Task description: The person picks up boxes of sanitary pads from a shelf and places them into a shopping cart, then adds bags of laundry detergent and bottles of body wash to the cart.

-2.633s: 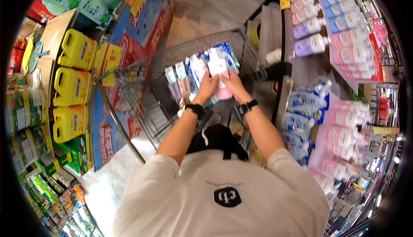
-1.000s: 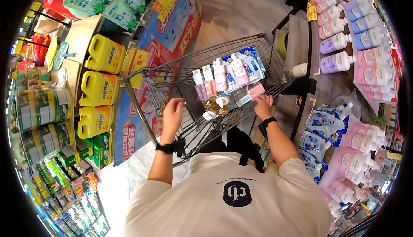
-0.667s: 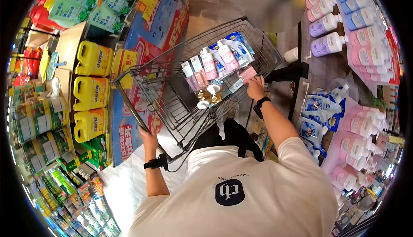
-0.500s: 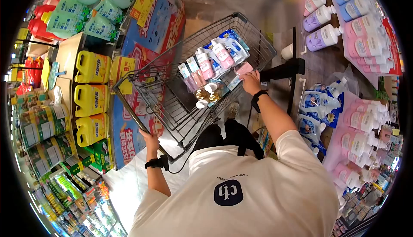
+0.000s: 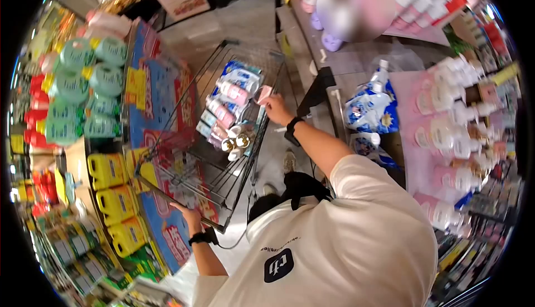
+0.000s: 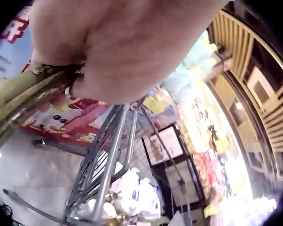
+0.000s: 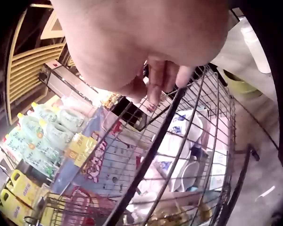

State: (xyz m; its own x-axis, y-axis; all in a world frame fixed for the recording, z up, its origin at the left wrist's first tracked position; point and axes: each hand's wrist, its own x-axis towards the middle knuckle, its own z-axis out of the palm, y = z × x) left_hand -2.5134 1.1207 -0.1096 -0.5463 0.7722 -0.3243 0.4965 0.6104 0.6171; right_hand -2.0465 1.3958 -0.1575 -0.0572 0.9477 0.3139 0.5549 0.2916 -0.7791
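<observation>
The left hand grips the bar handle of a wire shopping cart; in the left wrist view that hand is wrapped round the handle. Over the cart's side rim curl the fingers of the right hand, beside a pink box. The right wrist view shows the same hand on the dark rim. Two pink bottles with white tops lie in the cart with blue-and-white packs, slim boxed items and several gold-and-white containers.
At the left stand green bottles, yellow jugs and a red-and-blue promotional panel. Shelves at the right hold pink bottles and blue pouches. A dark shelf post is near the right hand. Floor shows beyond the cart.
Both hands held a pink bottle earlier; two pink bottles now lie in the cart. The left hand has since taken the handle, the right the rim. The view has turned, shifting the cart left.
</observation>
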